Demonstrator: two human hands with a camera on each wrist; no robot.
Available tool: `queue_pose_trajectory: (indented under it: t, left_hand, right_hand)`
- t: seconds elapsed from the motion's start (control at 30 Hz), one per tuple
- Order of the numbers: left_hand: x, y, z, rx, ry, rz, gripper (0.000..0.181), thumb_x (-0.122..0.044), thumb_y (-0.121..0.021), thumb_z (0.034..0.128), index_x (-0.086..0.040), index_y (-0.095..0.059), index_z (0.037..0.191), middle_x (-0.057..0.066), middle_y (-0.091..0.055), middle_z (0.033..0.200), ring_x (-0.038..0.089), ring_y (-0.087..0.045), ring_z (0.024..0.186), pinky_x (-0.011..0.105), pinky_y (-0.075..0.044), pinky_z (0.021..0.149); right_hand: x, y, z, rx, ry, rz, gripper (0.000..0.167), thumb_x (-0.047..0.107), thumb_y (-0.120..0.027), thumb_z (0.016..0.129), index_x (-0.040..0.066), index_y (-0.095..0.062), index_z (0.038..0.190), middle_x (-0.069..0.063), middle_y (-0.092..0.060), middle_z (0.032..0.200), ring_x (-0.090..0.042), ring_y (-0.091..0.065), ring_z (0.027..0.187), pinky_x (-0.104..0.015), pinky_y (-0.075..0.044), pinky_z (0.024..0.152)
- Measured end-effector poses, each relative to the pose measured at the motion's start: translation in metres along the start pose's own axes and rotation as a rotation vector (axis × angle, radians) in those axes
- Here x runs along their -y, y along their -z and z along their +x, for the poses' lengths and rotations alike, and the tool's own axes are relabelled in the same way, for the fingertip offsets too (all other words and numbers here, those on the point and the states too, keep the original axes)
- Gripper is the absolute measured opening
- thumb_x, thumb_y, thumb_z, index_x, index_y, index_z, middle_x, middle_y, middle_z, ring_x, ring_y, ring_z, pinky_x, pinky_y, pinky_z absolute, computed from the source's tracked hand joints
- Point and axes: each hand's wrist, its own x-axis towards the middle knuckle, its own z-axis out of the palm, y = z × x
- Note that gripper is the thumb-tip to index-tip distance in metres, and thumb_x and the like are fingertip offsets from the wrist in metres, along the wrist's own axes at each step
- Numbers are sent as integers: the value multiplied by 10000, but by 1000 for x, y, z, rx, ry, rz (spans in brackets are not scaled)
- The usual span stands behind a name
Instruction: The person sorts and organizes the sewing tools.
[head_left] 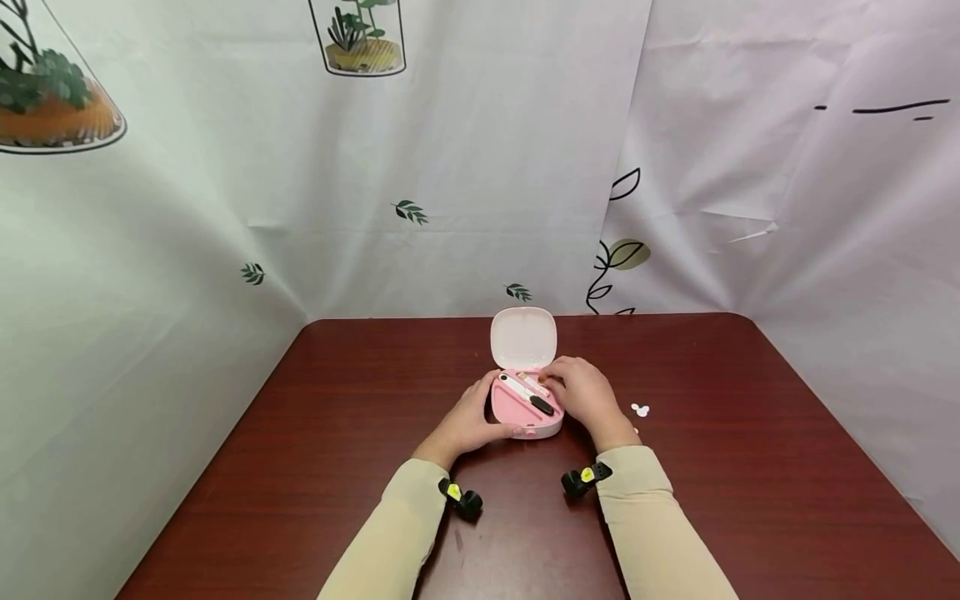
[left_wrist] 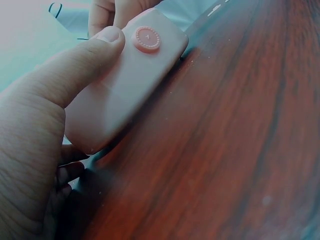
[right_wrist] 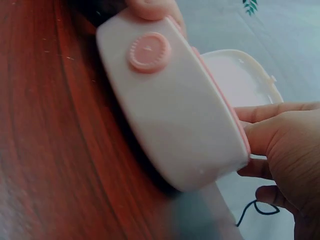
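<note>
A small white-and-pink case [head_left: 528,431] stands on the table with its white lid [head_left: 523,337] raised at the back. My left hand [head_left: 468,417] grips its left side, the thumb along the front near a round pink button [left_wrist: 147,39]. In the pink tray lies a slim white tool [head_left: 517,387] with a black end [head_left: 542,406]. Beside it is a thin pale stick [head_left: 534,385]. My right hand [head_left: 588,396] reaches over the right rim, fingertips bent down into the tray by that stick. Whether they pinch it is hidden; in the right wrist view [right_wrist: 305,145] the case wall covers the tips.
A small white piece with rounded lobes [head_left: 640,410] lies on the table [head_left: 315,467] right of my right hand, with a tiny white bit close to the wrist. White printed cloth [head_left: 450,167] hangs behind the table.
</note>
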Motion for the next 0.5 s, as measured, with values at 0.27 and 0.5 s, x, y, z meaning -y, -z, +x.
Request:
queue_pose_trajectory:
  t: [0.27, 0.5]
  left_hand:
    - [1, 0, 0, -3, -6, 2, 1039, -532, -840, 729, -247, -303, 1571, 35, -439, 1516, 220, -399, 1390, 468, -360, 1126]
    - [1, -1, 1, -5, -1, 12, 1046, -556, -835, 725, -252, -303, 1572, 33, -438, 1520, 216, -397, 1393, 463, -354, 1131]
  right_hand:
    - [8, -11, 1, -95, -90, -36, 96, 189, -765, 911, 172, -800, 998, -21, -736, 998, -252, -654, 968, -460, -538, 854]
    - [13, -16, 3, -154, -152, -41, 102, 233, -768, 911, 178, -786, 994, -15, -749, 982, -259, -662, 935, -474, -542, 815]
